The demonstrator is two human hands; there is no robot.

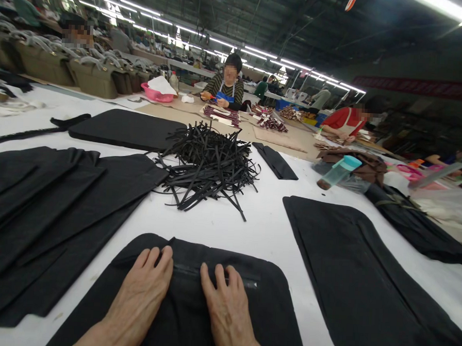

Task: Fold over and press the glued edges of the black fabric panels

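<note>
A black panel with rounded corners (271, 299) lies flat on the white table in front of me. My left hand (143, 287) rests on its upper left part, fingers stretched forward and fingertips down on the material. A narrow black strip (171, 240) pokes out beside the index fingertip; the rest of it under the fingers is hidden. To the right, my right hand (226, 302) presses on the same panel with its fingers spread. Between and beyond the fingertips runs a straight seam or slot (189, 270), with a shiny stretch at its right end.
Ahead lies a tangled heap of black strips (212, 164). Black panels (59, 205) overlap at left; another black stack (346, 261) lies right. Behind are a black slab (127, 129), a small black piece (276, 161) and a teal-lidded bottle (339, 172). Co-workers (230, 88) sit across the table.
</note>
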